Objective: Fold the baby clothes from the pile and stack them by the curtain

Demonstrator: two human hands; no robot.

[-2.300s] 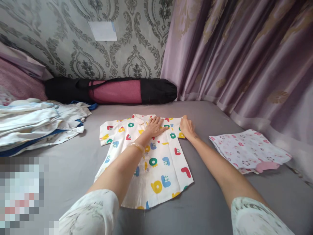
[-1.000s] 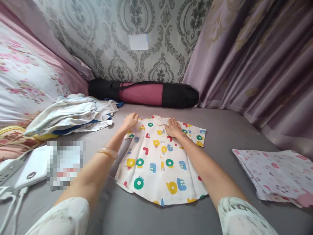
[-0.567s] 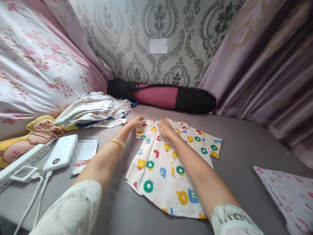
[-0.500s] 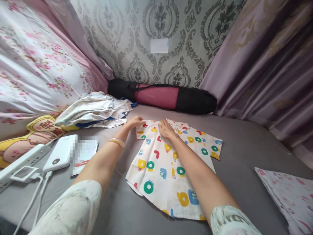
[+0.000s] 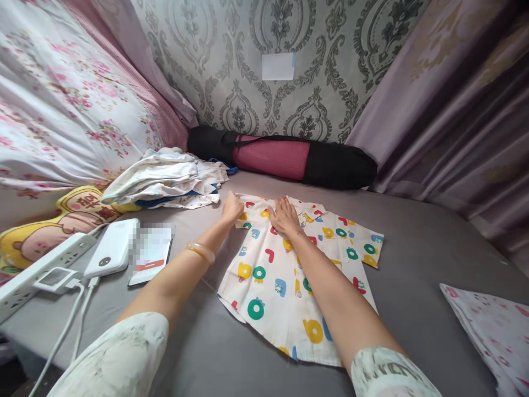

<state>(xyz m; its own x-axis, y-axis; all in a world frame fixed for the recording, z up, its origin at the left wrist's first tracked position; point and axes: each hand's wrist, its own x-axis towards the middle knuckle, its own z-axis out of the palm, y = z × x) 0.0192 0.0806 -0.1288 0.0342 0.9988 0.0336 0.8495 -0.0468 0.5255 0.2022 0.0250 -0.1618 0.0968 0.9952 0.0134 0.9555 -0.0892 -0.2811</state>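
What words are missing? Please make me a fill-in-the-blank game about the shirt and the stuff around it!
1. The left hand grips the button-up shirt by one short ____, while the right hand lies flat on the cloth.
2. The bracelet is around the person's ____ arm.
3. Both ends of the long mat bag by the wall are coloured ____.
4. The power strip and the power bank are both coloured ____.

Missing words: sleeve; left; black; white.

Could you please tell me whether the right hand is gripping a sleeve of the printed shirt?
No, the right hand lies flat on the printed shirt near its collar, while the left hand grips a sleeve.
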